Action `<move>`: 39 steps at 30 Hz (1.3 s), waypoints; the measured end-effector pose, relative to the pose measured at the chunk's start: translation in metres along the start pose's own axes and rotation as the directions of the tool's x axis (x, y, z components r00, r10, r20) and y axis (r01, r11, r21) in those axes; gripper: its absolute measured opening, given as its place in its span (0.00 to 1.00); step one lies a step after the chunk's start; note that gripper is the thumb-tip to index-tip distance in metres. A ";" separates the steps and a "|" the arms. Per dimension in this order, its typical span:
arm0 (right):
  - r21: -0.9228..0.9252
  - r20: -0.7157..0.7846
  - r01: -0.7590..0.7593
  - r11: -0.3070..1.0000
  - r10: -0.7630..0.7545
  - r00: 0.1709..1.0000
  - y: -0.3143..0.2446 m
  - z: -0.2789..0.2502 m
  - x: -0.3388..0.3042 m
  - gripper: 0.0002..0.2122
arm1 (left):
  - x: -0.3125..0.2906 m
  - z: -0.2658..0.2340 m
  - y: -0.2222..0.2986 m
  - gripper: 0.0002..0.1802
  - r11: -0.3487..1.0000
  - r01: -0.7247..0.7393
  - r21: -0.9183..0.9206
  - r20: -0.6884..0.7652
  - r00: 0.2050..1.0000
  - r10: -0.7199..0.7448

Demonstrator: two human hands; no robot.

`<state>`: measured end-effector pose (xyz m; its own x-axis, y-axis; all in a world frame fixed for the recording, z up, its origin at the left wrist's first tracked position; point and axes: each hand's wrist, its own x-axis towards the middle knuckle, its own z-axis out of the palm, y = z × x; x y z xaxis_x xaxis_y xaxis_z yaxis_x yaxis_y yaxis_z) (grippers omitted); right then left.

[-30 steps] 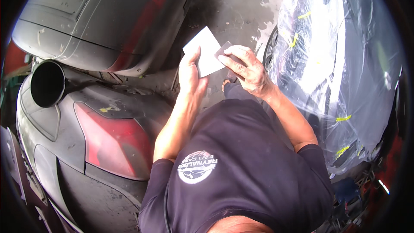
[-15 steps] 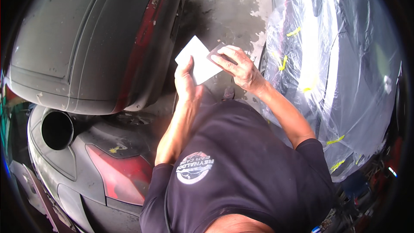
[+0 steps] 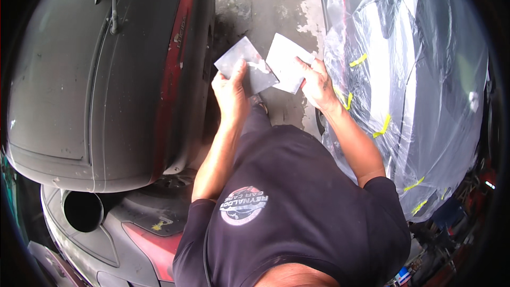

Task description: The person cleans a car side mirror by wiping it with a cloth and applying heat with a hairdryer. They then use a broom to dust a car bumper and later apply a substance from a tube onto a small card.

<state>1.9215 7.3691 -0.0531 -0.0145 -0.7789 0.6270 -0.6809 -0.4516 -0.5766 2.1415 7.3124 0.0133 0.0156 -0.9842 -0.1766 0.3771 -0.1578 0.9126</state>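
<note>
My left hand is closed on a flat grey square plate, thumb on top. A small white smear or patch lies near the middle of the plate's face. My right hand pinches a flat white square plate between thumb and fingers. Both plates are held up at chest height over the floor, tilted, with their near edges touching or slightly overlapping. What the plates are made of cannot be made out.
A dusty dark car rear with a red strip stands to my left, above another grey bumper part with a round opening. On my right a car is draped in clear plastic sheeting with yellow tape pieces. The floor is patchy concrete.
The left plate looked white and now looks grey with a white smear. The right hand's piece looked dark and now shows white. The right hand has shifted right, and the whole view has shifted.
</note>
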 end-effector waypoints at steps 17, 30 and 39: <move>0.136 0.396 -0.646 0.751 0.557 0.730 0.033 0.045 0.219 0.17 | 0.246 0.017 0.063 0.16 0.998 0.023 0.060 0.194 0.980 -0.034; -0.018 0.372 0.180 0.983 -0.161 0.914 0.167 0.105 0.369 0.18 | 0.420 0.089 0.041 0.22 0.957 -0.165 0.239 0.217 0.970 0.113; 0.082 0.386 0.022 0.996 -0.052 0.921 0.297 0.099 0.429 0.16 | 0.547 0.212 0.058 0.18 0.973 -0.168 0.160 0.049 0.986 0.162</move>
<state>1.7855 6.8575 -0.0074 0.3044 -0.8619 0.4055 -0.6190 -0.5025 -0.6036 1.9756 6.7476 0.0479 0.0310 -0.9995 -0.0080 0.2156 -0.0012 0.9765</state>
